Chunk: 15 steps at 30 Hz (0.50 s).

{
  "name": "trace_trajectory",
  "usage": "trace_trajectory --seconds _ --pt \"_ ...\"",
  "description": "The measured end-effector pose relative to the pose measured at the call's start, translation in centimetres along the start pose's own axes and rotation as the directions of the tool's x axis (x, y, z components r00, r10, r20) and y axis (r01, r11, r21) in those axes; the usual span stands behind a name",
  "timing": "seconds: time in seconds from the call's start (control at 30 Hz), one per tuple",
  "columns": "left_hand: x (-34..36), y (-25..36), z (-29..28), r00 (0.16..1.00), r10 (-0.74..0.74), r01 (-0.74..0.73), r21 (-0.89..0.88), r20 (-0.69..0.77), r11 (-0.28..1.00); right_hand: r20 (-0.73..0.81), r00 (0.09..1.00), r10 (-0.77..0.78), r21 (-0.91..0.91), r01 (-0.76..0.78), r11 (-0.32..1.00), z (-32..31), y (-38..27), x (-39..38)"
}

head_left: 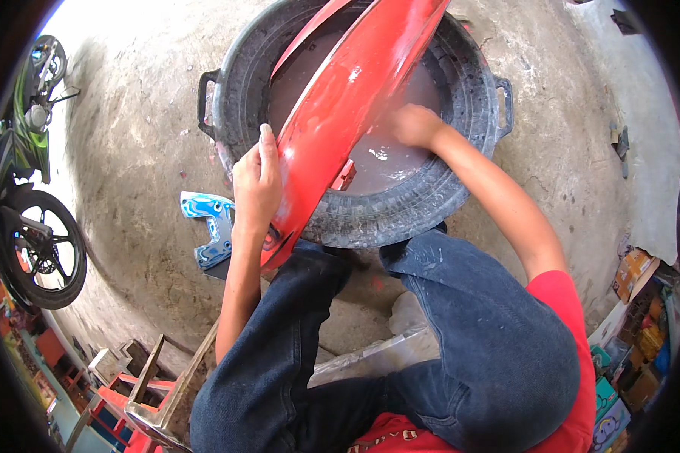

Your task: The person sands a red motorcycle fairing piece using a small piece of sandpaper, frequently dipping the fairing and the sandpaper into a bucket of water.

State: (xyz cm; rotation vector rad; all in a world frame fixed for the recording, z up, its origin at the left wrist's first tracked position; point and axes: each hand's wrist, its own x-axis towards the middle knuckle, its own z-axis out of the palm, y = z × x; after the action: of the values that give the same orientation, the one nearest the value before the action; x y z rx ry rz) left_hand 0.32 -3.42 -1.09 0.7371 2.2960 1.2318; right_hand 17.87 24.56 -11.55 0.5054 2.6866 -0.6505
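Left hand (255, 185) fingers wrapped tight around edge of red panel (340, 106), which leans tilted across black tub (472, 83) of murky water. Right hand (415, 124) on panel's far side over the water; finger state unclear, blurred.

Colourful cartons (636, 355) stacked at right (some orange).

Red short-sleeved shirt (574, 362), dark blue jeans (461, 355) with pale smudges, possibly dried splashes, bare forearms
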Motion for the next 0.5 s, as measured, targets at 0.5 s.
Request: trace_trajectory --seconds 0.5 --pt "0.1 0.4 0.0 1.000 -0.007 0.007 0.038 -0.003 0.999 -0.778 0.586 -0.226 -0.089 0.253 0.963 -8.8 -9.7 -8.6"
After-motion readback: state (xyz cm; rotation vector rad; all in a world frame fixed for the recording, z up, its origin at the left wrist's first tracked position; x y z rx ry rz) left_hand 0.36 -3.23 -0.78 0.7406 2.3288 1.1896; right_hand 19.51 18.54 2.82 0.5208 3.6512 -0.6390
